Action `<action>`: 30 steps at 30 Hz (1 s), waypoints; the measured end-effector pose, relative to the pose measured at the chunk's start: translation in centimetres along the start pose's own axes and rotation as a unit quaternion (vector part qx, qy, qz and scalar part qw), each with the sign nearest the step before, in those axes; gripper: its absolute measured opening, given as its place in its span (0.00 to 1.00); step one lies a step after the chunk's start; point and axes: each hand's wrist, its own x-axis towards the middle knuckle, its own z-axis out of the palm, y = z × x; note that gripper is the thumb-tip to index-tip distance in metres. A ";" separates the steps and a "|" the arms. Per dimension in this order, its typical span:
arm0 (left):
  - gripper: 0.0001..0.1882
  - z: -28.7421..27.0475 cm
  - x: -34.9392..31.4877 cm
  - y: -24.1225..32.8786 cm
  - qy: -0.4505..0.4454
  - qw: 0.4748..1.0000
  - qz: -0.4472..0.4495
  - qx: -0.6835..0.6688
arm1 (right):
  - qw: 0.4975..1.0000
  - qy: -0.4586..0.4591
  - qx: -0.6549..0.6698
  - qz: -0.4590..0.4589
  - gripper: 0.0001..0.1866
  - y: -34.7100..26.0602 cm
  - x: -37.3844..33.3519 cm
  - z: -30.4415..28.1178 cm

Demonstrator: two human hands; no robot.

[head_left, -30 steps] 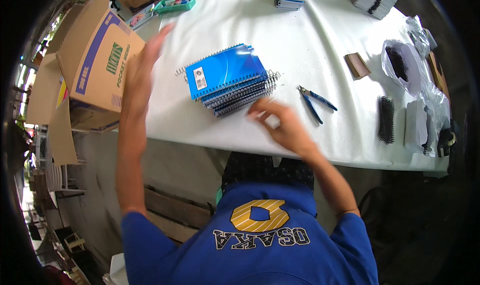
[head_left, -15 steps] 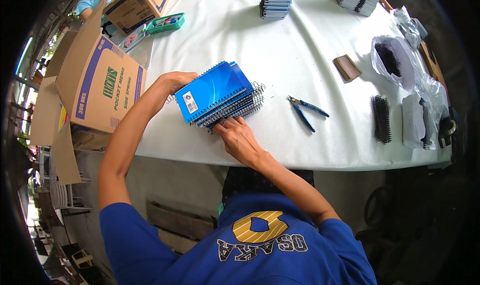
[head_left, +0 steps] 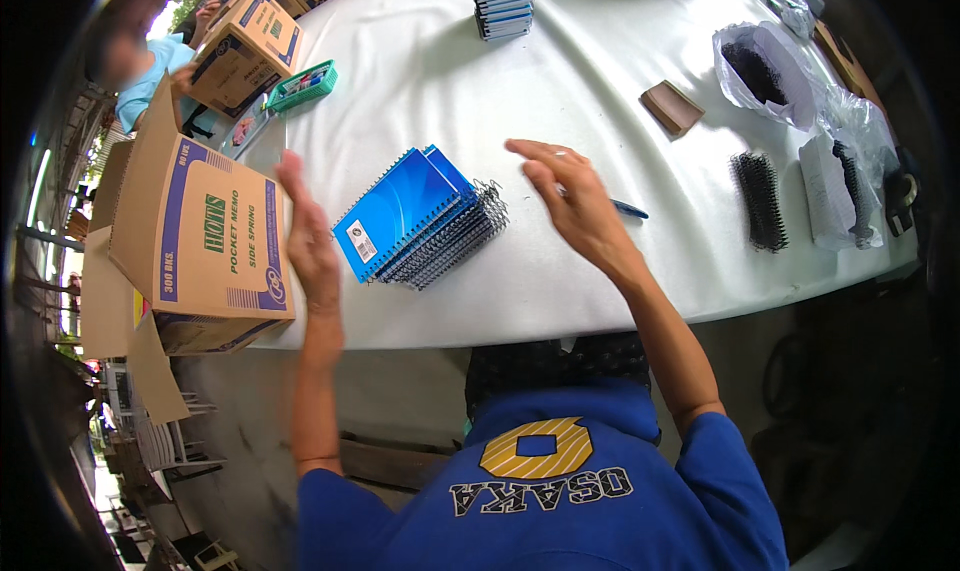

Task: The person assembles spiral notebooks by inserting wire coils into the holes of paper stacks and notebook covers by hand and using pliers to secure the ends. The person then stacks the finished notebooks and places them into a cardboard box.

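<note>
A stack of blue spiral notebooks [head_left: 402, 211] lies on the white-covered table, black wire coils bristling from its edges. To its left, my left hand [head_left: 308, 236] is raised with fingers stretched out, a little blurred, holding nothing. My right hand [head_left: 572, 196] hovers right of the stack, fingers extended and empty. Neither hand appears to touch the notebooks. Beneath the right hand, the cutting pliers [head_left: 630, 210] are mostly hidden; only a blue handle end shows.
An open cardboard carton [head_left: 220, 231] stands at the left. Farther back are a green basket [head_left: 302, 87], another carton [head_left: 248, 51] with a person beside it, and a notebook pile [head_left: 502, 6]. At right lie a small brown box [head_left: 672, 108], a bag of black coils [head_left: 765, 76] and loose coils [head_left: 760, 201].
Both hands have let go of the notebook stack and moved apart, left hand to its left, right hand to its right over the pliers. The view has shifted somewhat.
</note>
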 end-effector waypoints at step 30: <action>0.45 5.0 10.0 0.6 -0.477 0.877 0.022 0.055 | 0.947 0.141 -0.271 -0.099 0.29 1.3 -2.0 2.4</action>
